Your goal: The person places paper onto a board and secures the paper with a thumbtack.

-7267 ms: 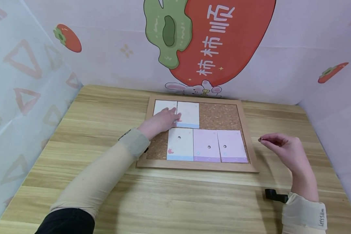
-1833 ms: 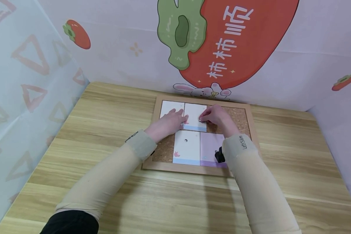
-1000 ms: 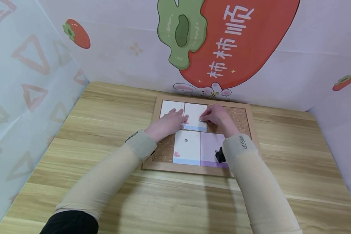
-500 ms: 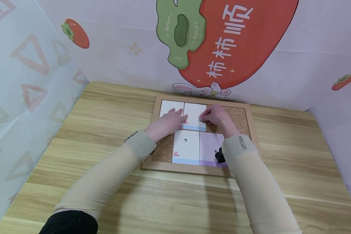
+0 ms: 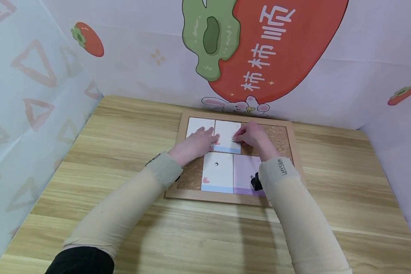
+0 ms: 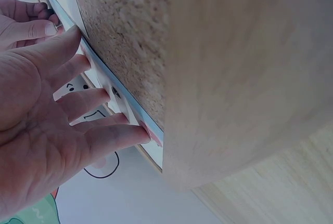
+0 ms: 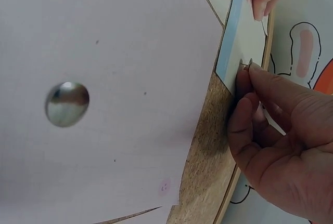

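Note:
A thumbtack (image 7: 249, 64) is pinched between the thumb and index finger of my right hand (image 5: 255, 137), its pin pointing at the right part of the upper white paper card (image 5: 228, 133). My left hand (image 5: 196, 145) lies with spread fingers over the seam between this card and the other white card (image 5: 199, 123) at its left. Under those fingers, the left wrist view shows a dark round tack (image 6: 115, 92). Both cards lie on a cork board with a wooden frame (image 5: 219, 196).
In the lower row are a white card (image 5: 212, 177) with a tack (image 5: 216, 164) and a purple card (image 5: 243, 165); my right forearm covers the cards farther right. Bare cork (image 5: 277, 135) shows at the upper right. A printed backdrop (image 5: 133, 76) stands behind the wooden table (image 5: 140, 125).
From right of the board, my right hand has come over to the upper white card with the thumbtack. It has hardly moved in the last two seconds. My left hand stays on the cards.

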Motion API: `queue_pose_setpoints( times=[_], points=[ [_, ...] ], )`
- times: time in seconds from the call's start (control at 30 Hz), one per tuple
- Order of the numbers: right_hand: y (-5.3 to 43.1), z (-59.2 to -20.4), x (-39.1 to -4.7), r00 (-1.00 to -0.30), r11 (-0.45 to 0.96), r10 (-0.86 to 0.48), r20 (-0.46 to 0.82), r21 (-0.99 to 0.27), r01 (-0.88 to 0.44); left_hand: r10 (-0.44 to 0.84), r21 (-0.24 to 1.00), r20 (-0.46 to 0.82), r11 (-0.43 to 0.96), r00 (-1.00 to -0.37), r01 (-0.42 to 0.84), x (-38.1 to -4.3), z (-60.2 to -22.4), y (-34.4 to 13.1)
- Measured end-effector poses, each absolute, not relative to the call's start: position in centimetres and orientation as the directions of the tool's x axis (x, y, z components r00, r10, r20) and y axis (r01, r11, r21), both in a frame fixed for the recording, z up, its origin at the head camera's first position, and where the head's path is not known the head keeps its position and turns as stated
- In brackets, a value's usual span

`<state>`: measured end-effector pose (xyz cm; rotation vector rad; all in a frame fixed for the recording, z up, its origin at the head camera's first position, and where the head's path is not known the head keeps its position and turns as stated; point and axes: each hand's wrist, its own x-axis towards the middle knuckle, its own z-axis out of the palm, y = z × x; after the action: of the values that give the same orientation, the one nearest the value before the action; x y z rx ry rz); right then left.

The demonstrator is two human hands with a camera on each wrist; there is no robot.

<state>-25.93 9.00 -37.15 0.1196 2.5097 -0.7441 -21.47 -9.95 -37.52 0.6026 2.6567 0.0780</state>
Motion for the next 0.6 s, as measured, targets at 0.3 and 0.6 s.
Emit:
queue_pose_setpoints(
  times=[0.3,0.6],
  points=[
    [8.92,-37.21,-25.84,-0.864,0.847,-0.052,-0.501,-0.480,0.227,0.424,0.148,-0.378,0.905,-0.823,0.398,-21.42,-37.51,-9.88],
    [8.81,-37.49,-26.19,-0.863,0.840,-0.023,-0.505,-0.477,0.257,0.422,0.137,-0.385,0.905,-0.821,0.402,-21.43,-37.46,-9.85]
  ],
)
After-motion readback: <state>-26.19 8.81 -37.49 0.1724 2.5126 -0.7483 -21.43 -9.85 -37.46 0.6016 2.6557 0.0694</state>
